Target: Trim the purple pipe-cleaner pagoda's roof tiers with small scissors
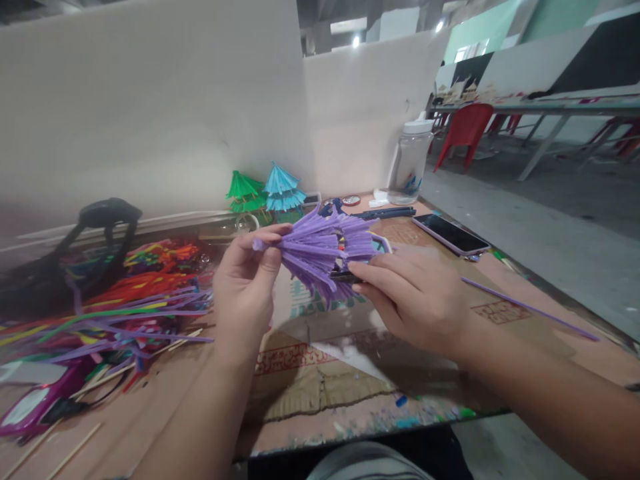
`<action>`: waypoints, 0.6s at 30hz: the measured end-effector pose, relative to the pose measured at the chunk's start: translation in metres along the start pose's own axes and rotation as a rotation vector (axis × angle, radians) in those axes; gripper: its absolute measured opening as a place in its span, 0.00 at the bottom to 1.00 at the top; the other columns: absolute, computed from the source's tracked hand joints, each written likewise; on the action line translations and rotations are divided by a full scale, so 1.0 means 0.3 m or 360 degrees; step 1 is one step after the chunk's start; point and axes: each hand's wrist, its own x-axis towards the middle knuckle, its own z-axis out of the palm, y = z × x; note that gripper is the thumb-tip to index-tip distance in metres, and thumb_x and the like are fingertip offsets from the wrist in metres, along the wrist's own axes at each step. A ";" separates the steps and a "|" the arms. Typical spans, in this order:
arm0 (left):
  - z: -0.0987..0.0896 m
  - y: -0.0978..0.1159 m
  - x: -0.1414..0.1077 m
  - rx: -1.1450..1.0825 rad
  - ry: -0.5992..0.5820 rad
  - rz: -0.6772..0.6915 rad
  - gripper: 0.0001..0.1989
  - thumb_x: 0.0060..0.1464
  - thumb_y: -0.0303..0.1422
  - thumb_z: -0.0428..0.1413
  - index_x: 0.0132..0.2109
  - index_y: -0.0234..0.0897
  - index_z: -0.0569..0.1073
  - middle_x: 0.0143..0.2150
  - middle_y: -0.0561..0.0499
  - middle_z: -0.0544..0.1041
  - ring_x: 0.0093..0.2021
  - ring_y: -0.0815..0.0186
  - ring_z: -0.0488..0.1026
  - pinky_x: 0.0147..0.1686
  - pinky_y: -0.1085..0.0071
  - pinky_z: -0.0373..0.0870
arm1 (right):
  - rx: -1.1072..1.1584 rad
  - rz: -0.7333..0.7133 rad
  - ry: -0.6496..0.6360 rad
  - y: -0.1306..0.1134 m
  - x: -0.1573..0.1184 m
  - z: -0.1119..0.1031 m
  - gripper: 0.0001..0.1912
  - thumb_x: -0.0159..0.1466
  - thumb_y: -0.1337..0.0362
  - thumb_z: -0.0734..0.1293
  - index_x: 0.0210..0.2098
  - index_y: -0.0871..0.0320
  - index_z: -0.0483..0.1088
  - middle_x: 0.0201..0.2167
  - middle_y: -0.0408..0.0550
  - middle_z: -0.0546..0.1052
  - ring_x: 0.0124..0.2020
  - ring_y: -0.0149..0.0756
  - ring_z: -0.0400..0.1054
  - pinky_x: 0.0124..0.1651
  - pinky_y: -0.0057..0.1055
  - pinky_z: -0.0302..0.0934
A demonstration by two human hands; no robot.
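A purple cone-shaped craft piece point(313, 243), made of fuzzy pipe cleaners in two flared tiers, is held tilted on its side above the table. My left hand point(250, 273) pinches its narrow tip between thumb and fingers. At the wide end, my right hand point(410, 293) is closed around a dark slim tool point(343, 275) that reaches in at the gap between the tiers. The kind of tool is hard to make out, since my fingers cover most of it. A pale curved edge point(384, 243) shows behind the right fingers.
Green point(245, 190) and blue tiered pieces point(283, 187) stand by the wall. Loose pipe cleaners point(150, 313) and a black bag point(105, 227) lie left. Toward the right are a phone point(450, 235), a water bottle point(409, 160) and a purple stem point(530, 308). Cardboard point(300, 393) covers the table's middle.
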 end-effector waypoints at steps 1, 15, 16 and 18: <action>0.000 0.000 0.000 -0.0019 0.0000 0.0003 0.02 0.59 0.33 0.62 0.40 0.43 0.77 0.47 0.51 0.80 0.54 0.62 0.77 0.60 0.60 0.69 | 0.0001 0.0000 0.0004 0.000 0.000 0.000 0.09 0.66 0.70 0.67 0.46 0.64 0.72 0.35 0.52 0.80 0.35 0.40 0.73 0.36 0.35 0.64; 0.000 -0.007 0.003 -0.0018 0.0026 0.0019 0.04 0.58 0.34 0.64 0.40 0.42 0.78 0.46 0.50 0.81 0.52 0.61 0.77 0.59 0.60 0.70 | 0.0027 0.0030 -0.0016 -0.002 0.003 0.002 0.10 0.66 0.70 0.67 0.47 0.65 0.72 0.36 0.53 0.80 0.35 0.41 0.73 0.36 0.37 0.65; -0.001 -0.008 0.003 -0.0027 0.0018 0.0021 0.03 0.58 0.33 0.63 0.40 0.42 0.78 0.47 0.50 0.81 0.53 0.61 0.77 0.59 0.61 0.70 | 0.0028 0.0033 -0.0016 -0.001 0.002 0.003 0.09 0.66 0.70 0.67 0.47 0.64 0.72 0.35 0.53 0.80 0.35 0.41 0.73 0.36 0.37 0.65; -0.002 -0.009 0.003 -0.0045 0.0005 0.0033 0.02 0.59 0.32 0.63 0.41 0.42 0.78 0.47 0.50 0.81 0.53 0.62 0.77 0.59 0.62 0.70 | 0.0042 0.0041 -0.0016 0.000 0.001 0.004 0.09 0.66 0.70 0.67 0.46 0.64 0.72 0.35 0.53 0.79 0.35 0.41 0.73 0.36 0.37 0.65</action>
